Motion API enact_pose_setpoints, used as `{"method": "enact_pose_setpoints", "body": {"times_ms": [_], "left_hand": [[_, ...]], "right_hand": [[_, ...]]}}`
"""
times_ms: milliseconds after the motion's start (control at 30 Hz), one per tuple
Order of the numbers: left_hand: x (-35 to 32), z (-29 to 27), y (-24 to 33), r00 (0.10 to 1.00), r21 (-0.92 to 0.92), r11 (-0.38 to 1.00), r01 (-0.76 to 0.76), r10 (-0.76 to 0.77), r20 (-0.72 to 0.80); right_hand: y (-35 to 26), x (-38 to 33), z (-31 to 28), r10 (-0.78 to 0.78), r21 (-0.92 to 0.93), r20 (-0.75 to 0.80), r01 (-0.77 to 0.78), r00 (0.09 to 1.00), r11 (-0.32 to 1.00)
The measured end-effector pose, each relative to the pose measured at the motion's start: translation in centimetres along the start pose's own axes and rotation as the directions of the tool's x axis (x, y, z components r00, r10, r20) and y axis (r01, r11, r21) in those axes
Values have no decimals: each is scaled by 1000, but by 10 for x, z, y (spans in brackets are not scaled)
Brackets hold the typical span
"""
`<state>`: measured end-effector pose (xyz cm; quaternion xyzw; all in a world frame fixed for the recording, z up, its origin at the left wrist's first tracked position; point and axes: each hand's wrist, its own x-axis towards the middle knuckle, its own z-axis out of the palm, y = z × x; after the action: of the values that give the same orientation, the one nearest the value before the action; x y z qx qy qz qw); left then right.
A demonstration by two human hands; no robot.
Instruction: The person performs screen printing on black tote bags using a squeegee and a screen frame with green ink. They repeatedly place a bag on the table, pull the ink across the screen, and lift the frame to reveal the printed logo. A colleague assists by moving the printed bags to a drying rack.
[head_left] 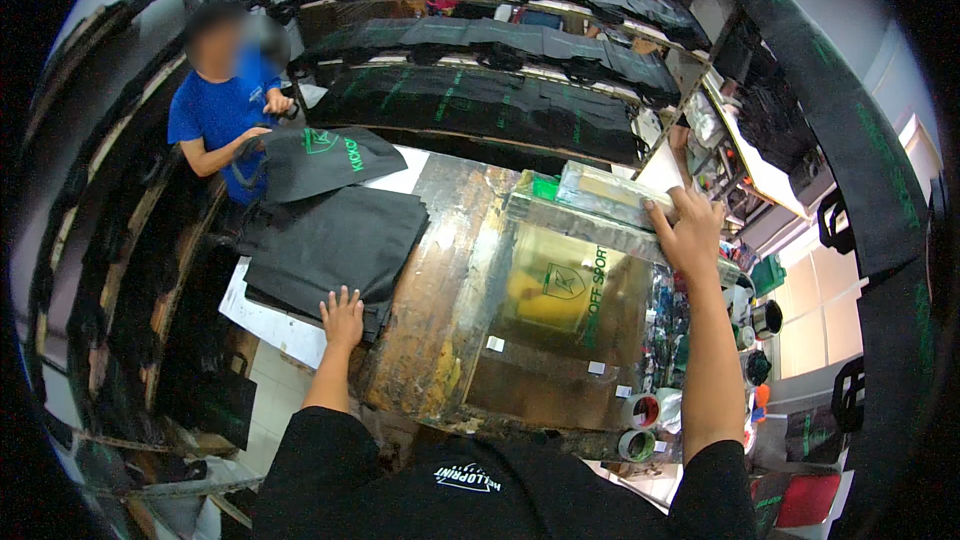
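Observation:
My left hand (342, 315) is open, fingers spread flat on the near right corner of a stack of black fabric bags (335, 245). My right hand (690, 225) is closed over the far right corner of a screen printing frame (530, 202), thumb on the near side; its fingertips are partly hidden. The frame lies on a worn, stained table, and its yellowish mesh (560, 285) carries a shield emblem and lettering. Along the far side of the frame, beside my right hand, lies a squeegee-like bar (610, 190) with green ink at its left end.
Across the table on the left, a person in a blue shirt (225, 105) holds a black bag with a green print (330, 155). Racks of printed black bags (480, 105) line the back and left. Tape rolls (637, 445) and ink pots (765, 318) crowd the table's right side.

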<state>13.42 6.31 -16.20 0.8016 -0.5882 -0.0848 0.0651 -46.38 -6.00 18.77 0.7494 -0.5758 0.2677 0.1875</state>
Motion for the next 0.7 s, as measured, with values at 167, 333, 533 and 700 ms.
{"method": "enact_pose_setpoints", "body": {"times_ms": [167, 333, 533, 700], "left_hand": [[30, -56, 14, 985, -73, 997, -9, 21, 171], [26, -83, 125, 937, -92, 983, -161, 181, 299], [-21, -12, 284, 813, -190, 896, -401, 444, 376], [-70, 66, 334, 571, -382, 651, -655, 759, 313]], "right_hand": [[4, 1, 1, 4, 15, -27, -4, 1000, 1000], [10, 1, 0, -8, -34, -51, 6, 999, 999], [9, 4, 4, -21, -2, -45, 21, 999, 1000], [12, 1, 6, -30, -20, -54, 29, 998, 999]]}}
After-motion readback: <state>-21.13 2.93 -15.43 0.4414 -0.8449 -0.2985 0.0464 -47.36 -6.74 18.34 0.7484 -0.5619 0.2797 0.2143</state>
